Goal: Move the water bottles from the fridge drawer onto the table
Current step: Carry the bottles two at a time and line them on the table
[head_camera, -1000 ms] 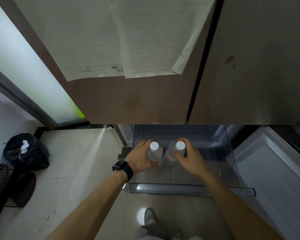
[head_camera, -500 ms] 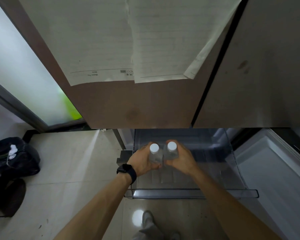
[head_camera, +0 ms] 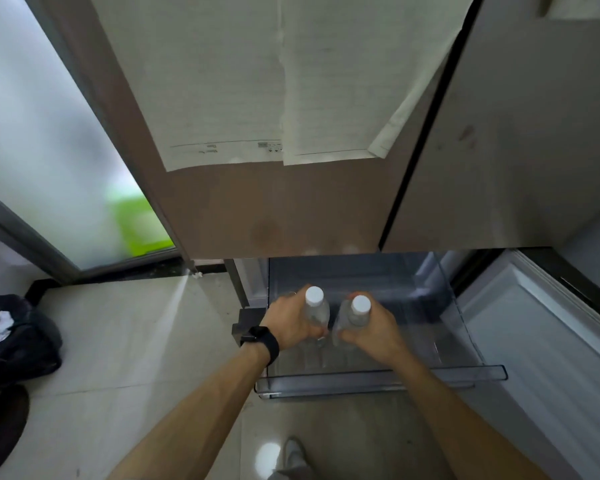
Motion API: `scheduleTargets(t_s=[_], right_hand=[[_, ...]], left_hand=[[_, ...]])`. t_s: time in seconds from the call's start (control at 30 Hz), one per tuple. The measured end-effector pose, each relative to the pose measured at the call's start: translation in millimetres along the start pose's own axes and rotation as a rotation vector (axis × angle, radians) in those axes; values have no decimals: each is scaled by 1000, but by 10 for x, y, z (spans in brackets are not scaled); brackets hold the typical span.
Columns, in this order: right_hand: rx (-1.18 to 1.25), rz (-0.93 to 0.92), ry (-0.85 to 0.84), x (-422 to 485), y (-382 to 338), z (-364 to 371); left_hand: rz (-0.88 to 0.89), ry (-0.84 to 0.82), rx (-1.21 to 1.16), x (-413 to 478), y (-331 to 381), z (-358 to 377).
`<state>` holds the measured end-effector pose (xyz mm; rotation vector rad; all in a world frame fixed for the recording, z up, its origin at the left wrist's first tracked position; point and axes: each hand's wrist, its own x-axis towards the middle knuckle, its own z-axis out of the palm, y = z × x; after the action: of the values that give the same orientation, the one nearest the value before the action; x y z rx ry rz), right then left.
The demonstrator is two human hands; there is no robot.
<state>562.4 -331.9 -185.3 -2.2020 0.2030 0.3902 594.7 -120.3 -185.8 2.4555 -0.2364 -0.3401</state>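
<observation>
The clear fridge drawer (head_camera: 378,375) stands pulled out toward the near side below the closed fridge doors (head_camera: 274,209), and the two water bottles sit upright inside it, side by side. The left hand (head_camera: 288,323) wraps the left bottle (head_camera: 316,310) and the right hand (head_camera: 374,329) wraps the right bottle (head_camera: 355,318), each closed around the body below its white cap. To do the step well, I judge both should be lifted straight up until they clear the drawer's near rim, kept apart and upright; the worktop is out of view.
</observation>
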Motion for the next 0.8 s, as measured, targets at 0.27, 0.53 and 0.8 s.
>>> scheduleTargets(t_s=[0.27, 0.53, 0.8], right_hand=[[77, -248, 107, -485, -73, -418], [23, -589, -29, -1196, -549, -535], [-53, -823, -367, -2120, -1120, 470]], left_hand=[[44, 218, -6, -532, 337, -362], [-39, 511, -113, -1844, 571, -736], [-363, 813, -97, -3921, 282, -824]])
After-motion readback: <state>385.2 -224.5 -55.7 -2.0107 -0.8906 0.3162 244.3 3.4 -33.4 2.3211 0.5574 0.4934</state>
